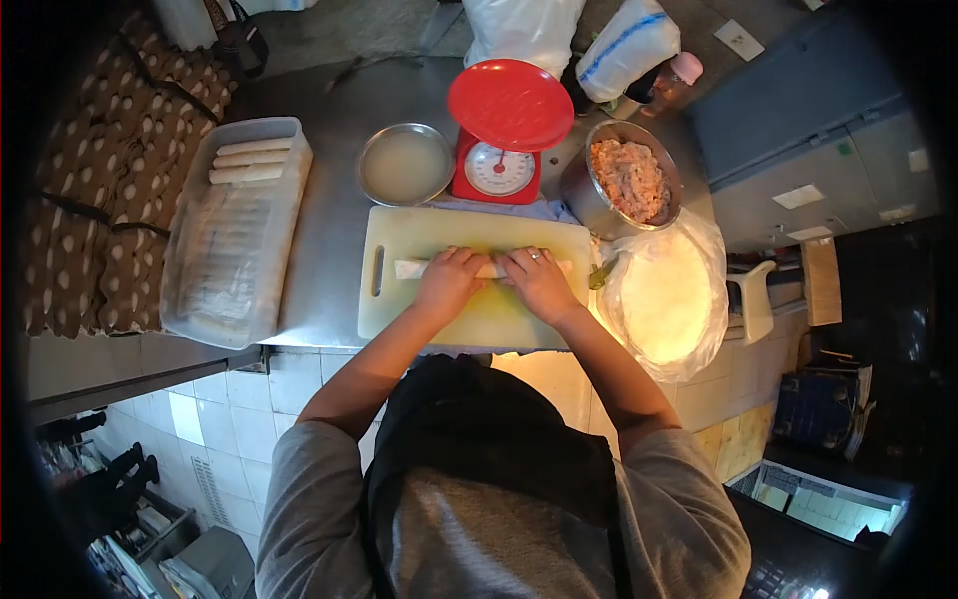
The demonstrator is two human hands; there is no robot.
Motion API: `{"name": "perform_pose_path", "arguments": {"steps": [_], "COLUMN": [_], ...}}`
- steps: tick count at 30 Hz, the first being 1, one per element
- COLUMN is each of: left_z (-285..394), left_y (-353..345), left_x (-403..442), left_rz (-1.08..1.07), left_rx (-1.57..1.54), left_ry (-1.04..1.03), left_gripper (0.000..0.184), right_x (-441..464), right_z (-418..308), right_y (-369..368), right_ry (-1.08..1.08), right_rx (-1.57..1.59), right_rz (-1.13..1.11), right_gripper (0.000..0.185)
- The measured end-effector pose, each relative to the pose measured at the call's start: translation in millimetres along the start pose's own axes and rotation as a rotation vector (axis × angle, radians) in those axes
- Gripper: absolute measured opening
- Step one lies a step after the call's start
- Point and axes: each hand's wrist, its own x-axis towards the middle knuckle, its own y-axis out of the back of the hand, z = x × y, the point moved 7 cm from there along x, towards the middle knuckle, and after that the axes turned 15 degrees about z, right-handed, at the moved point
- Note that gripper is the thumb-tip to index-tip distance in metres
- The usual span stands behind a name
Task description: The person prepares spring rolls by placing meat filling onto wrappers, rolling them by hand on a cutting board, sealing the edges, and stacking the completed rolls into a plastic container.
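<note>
A pale, thin spring roll (408,270) lies lengthwise across the cutting board (559,324). My left hand (449,285) is curled over its middle-left part, fingers pressed down on it. Just to the right, my right hand (539,282), with a ring on one finger, grips the same roll with bent fingers. Both ends of the roll stick out past my hands; my fingers hide its middle. To the right of the board is a round stack of pale wrappers (659,295) in clear plastic. Behind it, a metal pot (587,195) holds an orange-pink minced filling (631,180).
A red kitchen scale (499,170) and a metal bowl of cloudy liquid (404,165) stand behind the board. At left, a long plastic container (261,324) holds several rolls (249,160), beside stacked egg trays (100,190). White plastic bags (524,30) are at the back.
</note>
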Motion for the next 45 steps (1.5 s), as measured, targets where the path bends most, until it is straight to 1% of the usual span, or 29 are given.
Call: {"name": "perform_pose_path", "arguments": {"steps": [2, 3, 6, 9, 10, 11, 13, 14, 16, 17, 19, 21, 22, 24, 25, 27, 28, 30, 31, 33, 36, 39, 42, 45], "left_z": [3.6, 6.7, 27.0, 34.1, 34.5, 31.4, 29.3, 27.0, 18.7, 15.6, 9.9, 5.2, 5.6, 5.4, 5.1, 6.1, 8.0, 13.4, 16.4, 17.6, 4.7, -8.7, -4.4, 20.8], "left_y": [-3.1, -2.7, 6.0, 17.0, 21.2, 20.8, 23.8, 23.9, 22.4, 19.1, 12.4, 18.7, 23.0, 36.3, 45.0, 57.2, 62.1, 60.7, 58.7, 44.2, 7.1, 14.0, 57.6, 106.9], "left_x": [-10.0, -16.9, -48.3, -71.8, -71.9, -72.0, -62.9, -56.7, -41.6, -34.1, -16.1, 5.2, 12.5, 22.7, 26.9, 23.3, 17.3, -6.4, -20.2, -51.5, -93.3, -102.1, -54.9, -1.0], "left_rz": [-0.068, -0.102, -0.168, -0.093, -0.053, -0.085, -0.146, -0.157, -0.179, -0.19, -0.202, -0.069, -0.003, 0.106, 0.159, 0.143, 0.138, 0.147, 0.153, 0.007, -0.197, 0.084, 0.463, 0.394], "left_rx": [0.048, 0.071, 0.064, -0.008, -0.046, -0.066, -0.105, -0.055, 0.047, 0.107, 0.233, 0.294, 0.323, 0.308, 0.302, 0.22, 0.178, -0.001, -0.091, -0.353, -0.843, -1.139, -1.311, -1.415], "left_ry": [0.025, 0.04, 0.041, -0.049, -0.085, -0.073, -0.054, -0.071, -0.102, -0.147, -0.235, -0.259, -0.271, -0.229, -0.208, -0.081, -0.017, 0.084, 0.133, 0.401, 0.803, 1.212, 1.092, 0.734], "left_gripper": [0.039, 0.04, 0.038, 0.038, 0.028, 0.026, 0.022, 0.021, 0.02, 0.022, 0.026, 0.029, 0.031, 0.034, 0.036, 0.036, 0.037, 0.036, 0.036, 0.031, 0.031, 0.028, 0.019, 0.015], "right_x": [-7.9, -15.1, -43.1, -62.0, -67.9, -70.9, -63.9, -58.0, -39.4, -30.2, -14.1, 1.2, 8.2, 19.0, 21.1, 23.0, 22.7, 20.5, 25.5, 31.4, 33.6, 38.5, 41.8, 41.4], "right_z": [-1.3, -5.1, -22.5, -32.4, -29.5, -26.4, -15.5, -9.0, 1.7, 5.8, 2.7, -7.9, -18.3, -38.7, -36.9, -28.9, -24.1, -17.2, -20.2, -27.2, -25.0, -33.3, -51.1, -73.6], "right_y": [-4.7, -2.8, 8.3, 21.6, 20.3, 19.9, 18.2, 17.2, 20.6, 22.6, 21.2, 15.7, 14.9, 15.4, 10.4, -1.9, -8.7, -22.3, -18.1, -8.8, -17.9, -5.0, 12.8, 23.3], "right_ry": [-0.018, -0.005, 0.014, -0.032, -0.066, -0.097, -0.177, -0.217, -0.194, -0.182, -0.193, -0.185, -0.125, -0.003, -0.026, -0.068, -0.086, -0.121, -0.09, -0.033, -0.098, -0.188, -0.275, -0.47], "right_rx": [-0.027, -0.004, 0.067, 0.12, 0.132, 0.143, 0.232, 0.276, 0.188, 0.144, 0.171, 0.236, 0.216, 0.178, 0.162, 0.128, 0.121, 0.11, 0.092, 0.057, 0.077, 0.214, 0.504, 0.784], "right_rz": [-0.072, -0.074, -0.06, -0.015, -0.002, 0.014, -0.031, -0.053, -0.011, 0.009, 0.03, 0.044, 0.053, 0.073, 0.018, -0.091, -0.106, -0.137, -0.076, 0.043, 0.026, 0.018, 0.069, -0.017], "right_gripper": [0.038, 0.038, 0.036, 0.031, 0.029, 0.027, 0.022, 0.02, 0.016, 0.014, 0.017, 0.02, 0.023, 0.028, 0.032, 0.038, 0.039, 0.042, 0.041, 0.039, 0.036, 0.033, 0.038, 0.036]}}
